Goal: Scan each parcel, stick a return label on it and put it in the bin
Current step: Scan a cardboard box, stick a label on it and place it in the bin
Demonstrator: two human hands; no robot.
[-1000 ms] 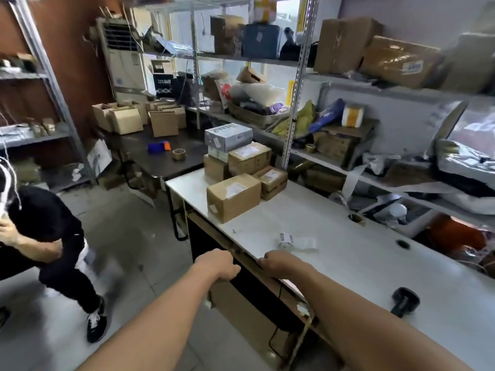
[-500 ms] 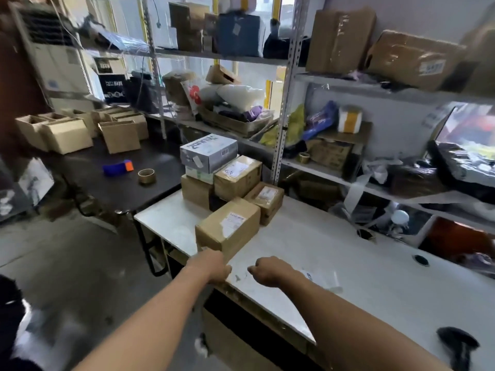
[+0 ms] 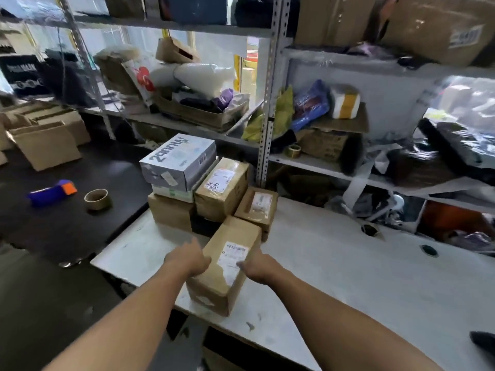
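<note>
While both hands close on the nearest parcel, the stack behind it waits unscanned.

From left to right: the left hand (image 3: 190, 259) lies against the left flank of the brown parcel (image 3: 226, 266), thumb raised and fingers hidden behind the cardboard, so its exact hold cannot be told; the parcel stands between the two hands at the front-left corner of the white surface (image 3: 348, 269), its long axis running away from the person toward the stack of parcels (image 3: 203, 188), its shipping label (image 3: 233, 259) facing up; the right hand (image 3: 257, 266) meets the right flank, a fingertip resting on the label's edge, the fingers curled. Both hands appear equally near, so a two-handed lift toward the person seems the likely next move. No bin is visible; a dark object (image 3: 483, 342) at the right edge may be the scanner.
</note>
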